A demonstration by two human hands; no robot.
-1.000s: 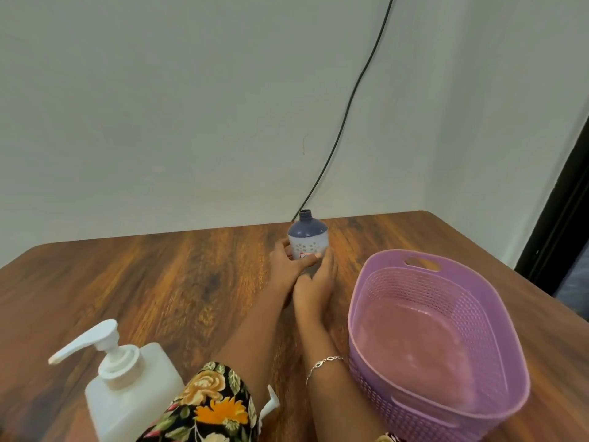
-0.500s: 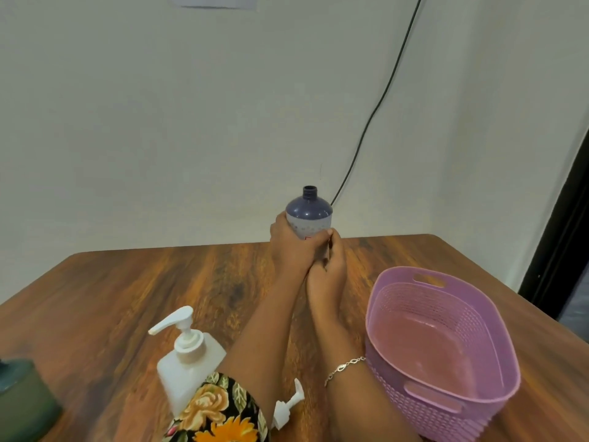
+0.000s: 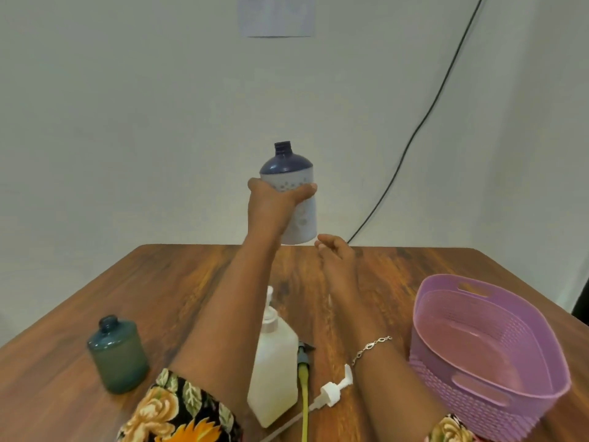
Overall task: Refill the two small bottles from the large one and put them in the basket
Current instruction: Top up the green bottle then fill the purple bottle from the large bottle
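My left hand (image 3: 272,202) grips the large bottle (image 3: 294,186), blue-topped with a white label and no cap, and holds it upright in the air above the far end of the table. My right hand (image 3: 336,255) hovers just below and to the right of it, fingers relaxed, holding nothing. A small white pump bottle (image 3: 274,365) stands on the table between my forearms. A small teal bottle (image 3: 117,355) without a cap stands at the left. The purple basket (image 3: 490,393) sits at the right with nothing in it.
Two loose pump heads lie near the white bottle: a white one (image 3: 334,389) and a dark one with a yellowish tube (image 3: 304,362). The wooden table (image 3: 178,282) ends at a white wall, down which a black cable (image 3: 424,122) runs.
The large bottle has gone from the table up into the air in my left hand. My right hand has let go of it and dropped below. The view has tilted up.
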